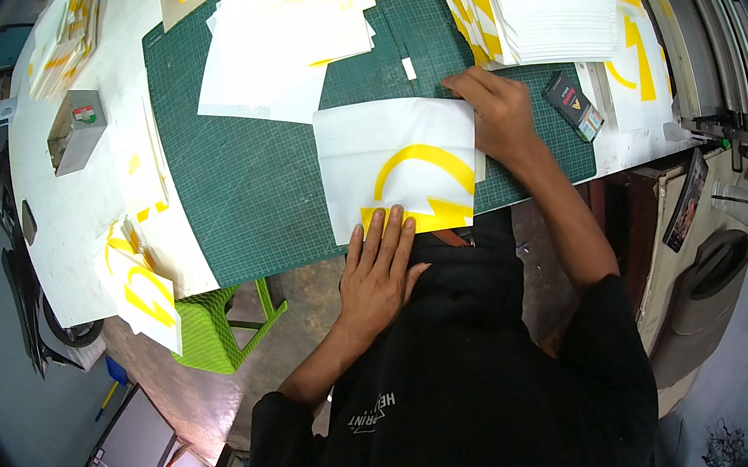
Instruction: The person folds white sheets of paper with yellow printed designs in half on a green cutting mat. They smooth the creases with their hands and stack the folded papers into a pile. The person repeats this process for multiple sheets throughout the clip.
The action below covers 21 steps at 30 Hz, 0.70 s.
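A white paper piece (pixel 356 157) with a yellow curved print lies on the green cutting mat (pixel 249 192) at the table's near edge. My left hand (pixel 379 265) rests flat on its lower edge, fingers stretched out over the yellow band. At the upper right corner of the paper is my right hand (pixel 501 113), its fingers curled in. Whatever those fingers may hold is hidden. A narrow beige edge (pixel 480 166) shows from under the paper's right side.
Loose white sheets (pixel 270 51) lie beyond the paper. A thick stack of white folded papers (pixel 551 1) stands far right, with a small dark box (pixel 574 106) nearer. At left are a grey open box (pixel 77 134) and printed pieces (pixel 142 283) overhanging the edge above a green stool (pixel 219 329).
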Motion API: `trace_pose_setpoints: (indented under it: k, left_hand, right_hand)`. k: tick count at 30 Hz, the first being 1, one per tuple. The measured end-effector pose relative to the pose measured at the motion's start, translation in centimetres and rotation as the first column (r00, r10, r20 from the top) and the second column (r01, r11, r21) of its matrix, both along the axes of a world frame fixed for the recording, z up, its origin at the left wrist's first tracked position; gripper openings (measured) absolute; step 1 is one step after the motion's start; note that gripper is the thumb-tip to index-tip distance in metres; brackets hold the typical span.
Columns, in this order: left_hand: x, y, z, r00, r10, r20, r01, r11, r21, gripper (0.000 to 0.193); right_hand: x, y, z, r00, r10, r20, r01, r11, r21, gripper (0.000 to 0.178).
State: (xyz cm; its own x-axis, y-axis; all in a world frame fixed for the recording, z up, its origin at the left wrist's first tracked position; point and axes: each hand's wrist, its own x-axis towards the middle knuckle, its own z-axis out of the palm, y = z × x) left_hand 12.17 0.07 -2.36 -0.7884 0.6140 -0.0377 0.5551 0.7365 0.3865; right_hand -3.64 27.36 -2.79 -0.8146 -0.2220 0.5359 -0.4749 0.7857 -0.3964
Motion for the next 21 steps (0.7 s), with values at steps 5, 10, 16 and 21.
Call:
trace_pose_setpoints:
  k: [5,10,16,21]
  left_hand:
    - [-0.4,0.3,0.6,1.000,0.005,-0.011,-0.005,1.000,0.005,0.074]
    - [-2.2,2.6,0.9,0.999,0.040,0.004,-0.040,0.998,0.039,0.074]
    - [-2.0,2.8,-0.3,0.999,0.035,0.027,-0.036,0.999,0.021,0.066]
    - [-2.1,2.7,0.1,0.998,0.005,0.055,-0.004,1.000,-0.019,0.071]
  right_hand:
    - [0.6,1.0,3.1,0.985,-0.054,0.163,0.039,0.994,0.098,0.033]
    - [7.2,-1.2,5.7,0.997,-0.002,0.083,0.007,0.999,-0.051,0.048]
    - [12.0,-7.6,2.8,0.825,0.175,0.537,-0.212,0.977,0.006,0.082]
    - [10.0,-7.9,2.5,0.852,0.099,0.514,-0.192,0.973,0.130,0.085]
